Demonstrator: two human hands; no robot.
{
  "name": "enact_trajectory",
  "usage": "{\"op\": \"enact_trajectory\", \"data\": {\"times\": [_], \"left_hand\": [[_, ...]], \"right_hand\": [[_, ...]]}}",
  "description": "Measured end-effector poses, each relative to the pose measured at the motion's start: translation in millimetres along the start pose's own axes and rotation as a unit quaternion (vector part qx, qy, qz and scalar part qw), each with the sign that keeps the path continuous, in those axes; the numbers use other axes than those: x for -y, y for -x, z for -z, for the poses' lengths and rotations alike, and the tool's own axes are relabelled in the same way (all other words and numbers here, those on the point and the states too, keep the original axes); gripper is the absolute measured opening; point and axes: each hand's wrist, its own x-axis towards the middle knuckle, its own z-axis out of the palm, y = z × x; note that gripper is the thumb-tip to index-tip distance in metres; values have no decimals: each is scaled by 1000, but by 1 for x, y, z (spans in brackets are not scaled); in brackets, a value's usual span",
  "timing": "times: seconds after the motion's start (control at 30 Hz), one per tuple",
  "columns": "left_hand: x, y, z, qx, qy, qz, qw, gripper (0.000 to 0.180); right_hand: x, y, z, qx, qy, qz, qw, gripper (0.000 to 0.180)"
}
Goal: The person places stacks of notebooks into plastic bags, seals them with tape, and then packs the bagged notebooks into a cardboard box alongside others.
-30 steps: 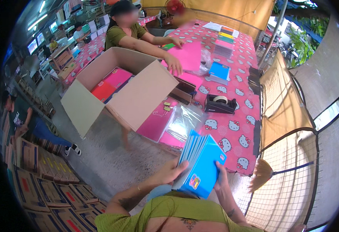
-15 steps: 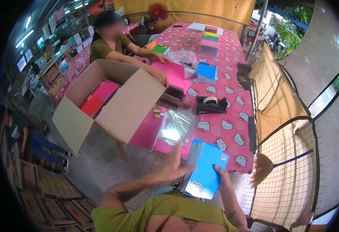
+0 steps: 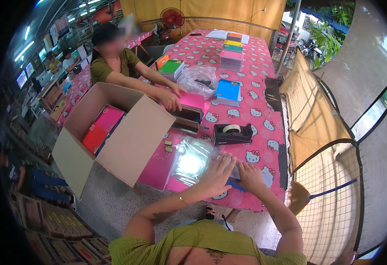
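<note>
A stack of blue spiral notebooks [image 3: 236, 183] is at the near edge of the table, mostly hidden under my hands; only a blue strip and some grey page edges show. My left hand [image 3: 220, 176] lies over its left side with the fingers stretched forward along it. My right hand [image 3: 250, 177] grips its right side, fingers bent over the top. Just left of my left hand are shiny clear plastic sleeves [image 3: 191, 161], on pink sheets [image 3: 154, 171]. A black tape dispenser [image 3: 233, 134] with a roll of tape stands beyond the notebooks.
An open cardboard box [image 3: 138, 137] with red and pink notebooks stands at left. Behind it a co-worker's hands [image 3: 172, 98] handle a pink sheet by a brown box [image 3: 186, 117]. Notebook piles [image 3: 231, 59] and a blue notebook [image 3: 228, 90] sit farther back. A broom [image 3: 300, 198] leans at right.
The blue notebooks went from upright before my chest, cover showing, forward and down onto the table edge. Both hands moved forward with them, and the left came onto the stack. The view shifted slightly.
</note>
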Motion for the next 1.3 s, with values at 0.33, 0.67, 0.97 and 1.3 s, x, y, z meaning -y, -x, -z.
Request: {"op": "enact_trajectory", "data": {"times": [0.33,0.67,0.97,1.3], "left_hand": [[29,-24,-40,98,38,16,994,89],[36,-30,-39,45,231,84,968,106],[12,-75,-73,128,-45,-39,990,84],[117,-163,33,-204,48,234,949,83]], "right_hand": [[-84,77,22,-33,-341,-147,928,133],[-74,88,-93,-106,-647,-206,727,95],[-103,57,-81,-95,-595,-126,788,86],[-200,-192,73,-223,-547,-45,806,70]]}}
